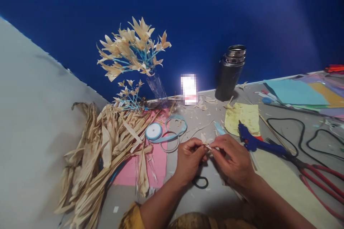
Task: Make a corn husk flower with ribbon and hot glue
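Both my hands meet over the grey table [209, 196], pinching a small pale husk flower piece [205, 140] between fingertips. My left hand [189, 159] has its fingers curled on the piece's left side. On the right side, my right hand [232, 159] pinches the same piece with thumb and forefinger. A black ring-shaped scissor handle [201, 182] lies on the table just below my hands. A blue glue gun [255, 142] rests right of my right hand.
A pile of dried corn husks [102, 157] lies at the left on pink paper [157, 164]. Light blue ribbon spool [153, 131], glass vase of husk flowers [134, 52], dark steel flask [230, 73], yellow cloth [243, 117], coloured paper sheets [292, 93], black cable [303, 132] and red-handled shears [319, 182] surround the work spot.
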Demonstrator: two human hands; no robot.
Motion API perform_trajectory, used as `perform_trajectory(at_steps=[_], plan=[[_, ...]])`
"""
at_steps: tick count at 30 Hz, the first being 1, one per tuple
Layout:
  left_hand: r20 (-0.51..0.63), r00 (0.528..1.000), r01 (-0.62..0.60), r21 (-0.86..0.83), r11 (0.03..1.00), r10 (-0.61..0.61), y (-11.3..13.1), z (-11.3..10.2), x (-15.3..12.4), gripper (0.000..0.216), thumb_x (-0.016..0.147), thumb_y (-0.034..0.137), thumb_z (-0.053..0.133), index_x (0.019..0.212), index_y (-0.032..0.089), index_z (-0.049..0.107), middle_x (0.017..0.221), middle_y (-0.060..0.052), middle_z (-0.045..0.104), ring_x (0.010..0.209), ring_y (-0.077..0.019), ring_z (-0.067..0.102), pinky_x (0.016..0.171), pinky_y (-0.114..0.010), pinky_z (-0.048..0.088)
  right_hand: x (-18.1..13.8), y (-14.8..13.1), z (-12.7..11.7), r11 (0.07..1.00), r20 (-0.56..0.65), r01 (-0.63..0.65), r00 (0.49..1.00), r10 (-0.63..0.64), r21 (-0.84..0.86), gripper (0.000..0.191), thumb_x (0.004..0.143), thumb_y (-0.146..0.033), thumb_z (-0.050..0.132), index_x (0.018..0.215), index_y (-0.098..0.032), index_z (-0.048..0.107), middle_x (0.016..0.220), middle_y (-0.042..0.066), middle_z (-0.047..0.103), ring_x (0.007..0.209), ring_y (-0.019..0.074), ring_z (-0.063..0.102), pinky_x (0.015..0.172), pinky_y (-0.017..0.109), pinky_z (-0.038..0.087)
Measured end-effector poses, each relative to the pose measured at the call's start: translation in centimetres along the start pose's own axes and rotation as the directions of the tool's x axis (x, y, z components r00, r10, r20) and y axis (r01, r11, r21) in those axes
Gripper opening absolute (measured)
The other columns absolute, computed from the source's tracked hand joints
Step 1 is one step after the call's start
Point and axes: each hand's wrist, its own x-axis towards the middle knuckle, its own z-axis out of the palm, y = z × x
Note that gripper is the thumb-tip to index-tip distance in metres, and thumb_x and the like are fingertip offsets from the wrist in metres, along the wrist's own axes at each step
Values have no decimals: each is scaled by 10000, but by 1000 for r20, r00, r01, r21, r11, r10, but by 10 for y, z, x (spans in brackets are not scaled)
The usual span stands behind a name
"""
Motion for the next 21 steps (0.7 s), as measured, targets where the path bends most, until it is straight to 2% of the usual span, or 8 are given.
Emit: perform_trajectory(at_steps=[3,5,7,9,12,14,16,21], plan=[[-23,1000,-16,57,998,17,-2,0,1,194,694,308,806,696,161,679,559,33,597,466,-79,528,474,-194,374,2,2,-16,993,99,12,995,0,-121,109,986,-134,588,1003,-213,660,859,41,726,782,181,700,701,281,530],[-44,999,-12,68,998,15,-1,-1,1,193,688,300,802,698,164,665,554,42,582,458,-74,513,471,-191,365,0,10,-36,968,143,30,990,6,-248,88,1007,-184,576,1010,-210,660,895,53,746,838,207,712,767,313,530],[-46,999,3,64,998,0,2,-1,3,205,677,299,810,705,165,659,546,47,570,448,-69,498,465,-189,353,-8,27,-61,914,134,7,990,52,-406,115,1006,-232,559,1058,-212,660,975,80,753,886,240,709,795,351,531],[-31,999,24,47,999,-23,6,-2,4,231,662,312,828,707,162,658,550,44,571,438,-64,483,458,-189,340,-21,49,-86,834,161,-27,977,137,-551,212,966,-206,516,1129,-205,652,1074,128,741,971,305,693,848,429,533],[12,997,73,16,997,-73,11,-1,6,286,630,339,864,703,155,657,575,30,595,428,-59,478,451,-191,327,-45,79,-111,728,312,35,917,250,-685,353,818,-148,538,1146,-176,665,1150,186,715,986,381,661,849,526,536],[46,994,101,0,995,-101,14,2,7,318,616,353,880,692,154,645,575,22,603,424,-57,475,446,-187,307,-58,90,-117,694,362,74,889,279,-716,397,766,-143,550,1142,-149,679,1154,197,703,975,390,651,822,534,539],[85,991,108,-1,994,-107,15,5,9,331,619,358,885,677,153,632,559,21,599,427,-55,477,455,-184,306,-64,93,-116,676,372,80,879,299,-733,401,778,-167,558,1157,-134,686,1161,191,697,984,383,642,807,519,536],[164,981,105,-11,994,-102,14,21,19,351,591,373,906,661,139,654,594,1,638,455,-67,524,485,-201,382,-58,89,-106,626,316,23,877,362,-779,330,855,-202,561,1151,-175,704,1146,149,708,974,356,633,745,463,505]])
